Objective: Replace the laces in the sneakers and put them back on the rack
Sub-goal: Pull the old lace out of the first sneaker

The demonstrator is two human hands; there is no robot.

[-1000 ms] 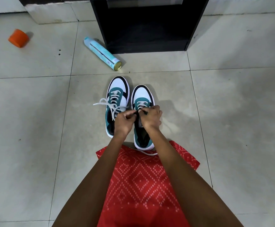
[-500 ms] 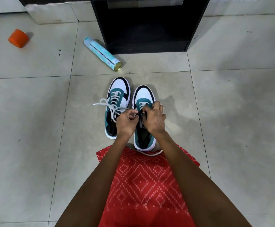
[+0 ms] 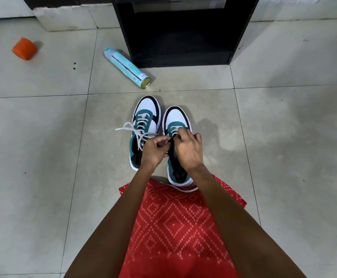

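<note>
Right hand (image 3: 189, 151) had shifted slightly; it and left hand (image 3: 154, 150) both pinched white lace (image 3: 186, 191) midway along teal-and-white right sneaker (image 3: 176, 119), toe pointing far.

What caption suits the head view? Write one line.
Left hand and right hand pinch the lace on one teal sneaker, its laced twin alongside.
</note>
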